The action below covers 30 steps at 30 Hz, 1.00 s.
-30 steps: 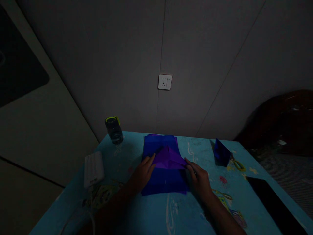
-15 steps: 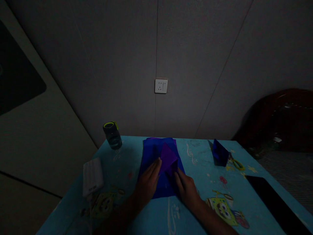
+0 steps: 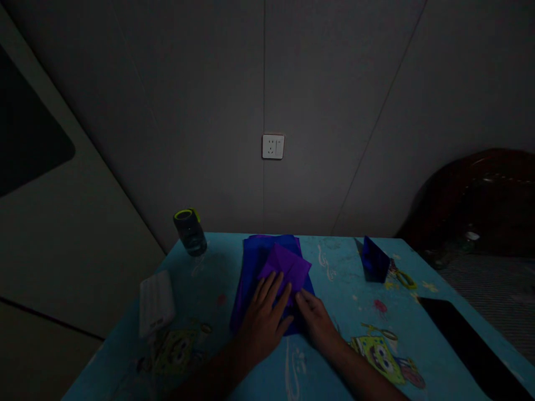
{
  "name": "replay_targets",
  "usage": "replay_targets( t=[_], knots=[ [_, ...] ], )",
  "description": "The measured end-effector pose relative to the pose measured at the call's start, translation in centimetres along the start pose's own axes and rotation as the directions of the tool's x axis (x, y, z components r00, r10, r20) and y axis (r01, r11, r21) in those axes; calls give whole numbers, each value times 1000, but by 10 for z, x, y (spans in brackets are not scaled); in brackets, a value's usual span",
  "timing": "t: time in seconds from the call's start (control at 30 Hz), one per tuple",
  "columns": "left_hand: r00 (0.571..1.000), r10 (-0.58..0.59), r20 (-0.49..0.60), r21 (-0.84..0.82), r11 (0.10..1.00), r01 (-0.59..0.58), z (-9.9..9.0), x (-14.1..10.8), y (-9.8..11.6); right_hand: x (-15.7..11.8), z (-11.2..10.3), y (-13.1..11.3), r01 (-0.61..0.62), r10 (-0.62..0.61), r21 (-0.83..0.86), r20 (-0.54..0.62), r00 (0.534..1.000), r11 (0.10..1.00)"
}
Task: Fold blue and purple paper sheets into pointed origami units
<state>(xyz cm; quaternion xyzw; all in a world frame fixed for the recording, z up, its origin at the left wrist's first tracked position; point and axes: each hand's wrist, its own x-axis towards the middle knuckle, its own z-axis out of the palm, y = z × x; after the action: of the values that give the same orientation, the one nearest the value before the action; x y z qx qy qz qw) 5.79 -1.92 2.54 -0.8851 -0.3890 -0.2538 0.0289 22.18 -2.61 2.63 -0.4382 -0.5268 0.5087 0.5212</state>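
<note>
Lying askew, folded purple paper (image 3: 289, 264), sharp-cornered

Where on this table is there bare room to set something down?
Bare tabletop lies between the bottle and the paper stack, between stack and folded blue piece, and between right hand and black slab. Crowded: mid-table, where left hand lies over purple paper.

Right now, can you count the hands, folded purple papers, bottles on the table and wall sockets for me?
Hands, left hand and right hand: 2
Folded purple paper: 1
Bottle: 1
Wall socket: 1
Total: 5
</note>
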Motion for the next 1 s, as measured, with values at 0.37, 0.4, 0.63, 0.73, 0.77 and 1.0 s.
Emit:
replay_targets(
  t=[0.37, 0.4, 0.63, 0.73, 0.77, 1.0],
  knots=[
    [922, -331, -203, -385, 892, 236, 1, -1, -22, -2, -9, 5, -163, 137, 225, 127, 982, 961],
    [902, -391, -181, -468, 841, 270, -1, 0, -23, -2, -10, 5, -174, 140, 227, 161, 977, 958],
    [804, -586, 103, -782, 452, 430, -15, 10, -26, -4, -16, 2, -69, 65, 36, 116, 991, 997],
    [769, -621, 152, -788, 393, 473, -17, 12, -29, -3, -27, 2, 66, -68, -177, -7, 998, 982],
    [764, -622, 170, -789, 379, 484, -16, 13, -30, -2, -32, 2, 111, -115, -264, 4, 993, 958],
    [761, -591, 270, -764, 349, 542, -12, 11, -33, 3, -53, -5, 361, -234, -508, 297, 926, 782]
  ],
)
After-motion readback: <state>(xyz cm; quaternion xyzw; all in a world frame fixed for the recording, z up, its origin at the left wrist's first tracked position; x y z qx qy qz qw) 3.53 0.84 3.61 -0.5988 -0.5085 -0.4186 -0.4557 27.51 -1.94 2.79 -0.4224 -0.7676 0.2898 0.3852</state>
